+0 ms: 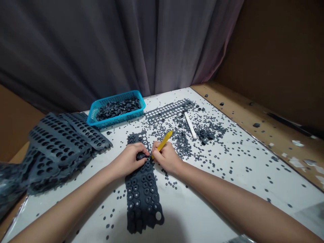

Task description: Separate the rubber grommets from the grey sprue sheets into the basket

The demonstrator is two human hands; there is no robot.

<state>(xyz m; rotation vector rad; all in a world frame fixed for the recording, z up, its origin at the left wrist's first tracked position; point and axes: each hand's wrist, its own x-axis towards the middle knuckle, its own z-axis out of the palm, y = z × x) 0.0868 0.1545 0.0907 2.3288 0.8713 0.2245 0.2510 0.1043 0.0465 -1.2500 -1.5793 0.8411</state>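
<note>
A black rubber sheet (141,202) with rows of ring-shaped parts lies lengthwise in front of me on the white table. My left hand (133,157) is closed over its upper part, pinching a small black rubber piece (141,156) between thumb and fingers. Beside it, my right hand (165,157) grips a yellow pen-like tool (164,141). The tool's lower tip points down at the sheet's right edge, close to my left fingertips. Whether the tip touches the rubber is hard to make out. Some holes at the sheet's far end show white through them.
A blue basket (116,119) of small black pieces stands at the back. Stacked perforated black sheets (58,148) lie at left. Behind my right hand are an emptied-out strip (172,109), a white stick (190,125) and many scattered black discs (183,143). A grey curtain (121,47) hangs behind.
</note>
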